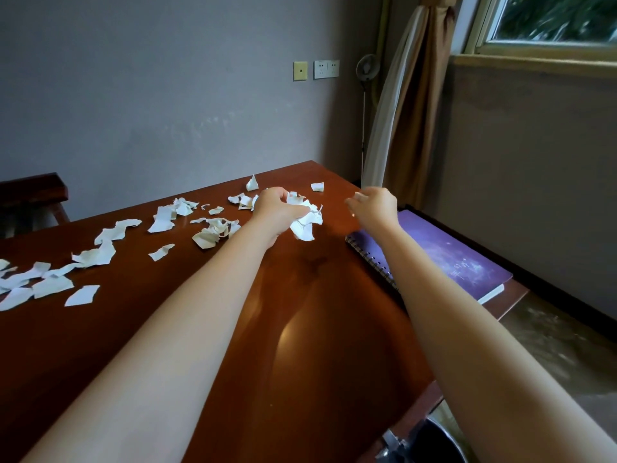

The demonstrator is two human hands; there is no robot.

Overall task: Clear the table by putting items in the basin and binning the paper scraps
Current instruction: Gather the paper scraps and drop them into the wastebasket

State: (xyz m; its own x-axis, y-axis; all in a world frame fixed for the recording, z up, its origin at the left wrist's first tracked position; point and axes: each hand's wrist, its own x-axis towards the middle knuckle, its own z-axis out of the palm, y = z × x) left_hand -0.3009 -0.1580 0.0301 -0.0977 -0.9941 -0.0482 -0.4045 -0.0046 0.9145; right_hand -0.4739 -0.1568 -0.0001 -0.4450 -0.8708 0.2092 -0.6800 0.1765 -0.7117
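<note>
Purple notebook [444, 259] lies right of scattered paper scraps [100, 248] on table [300, 329]

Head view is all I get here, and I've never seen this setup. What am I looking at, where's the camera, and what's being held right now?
No machine here: the two grips are a person's bare hands, filmed by one wide camera worn on the head, looking forward and down. The left grip clutches a wad of paper scraps. The right grip reaches out beside it; whether it pinches anything is unclear. More loose scraps lie scattered over the wooden table, mostly to the left, and a purple spiral notebook lies at its right edge.
</note>
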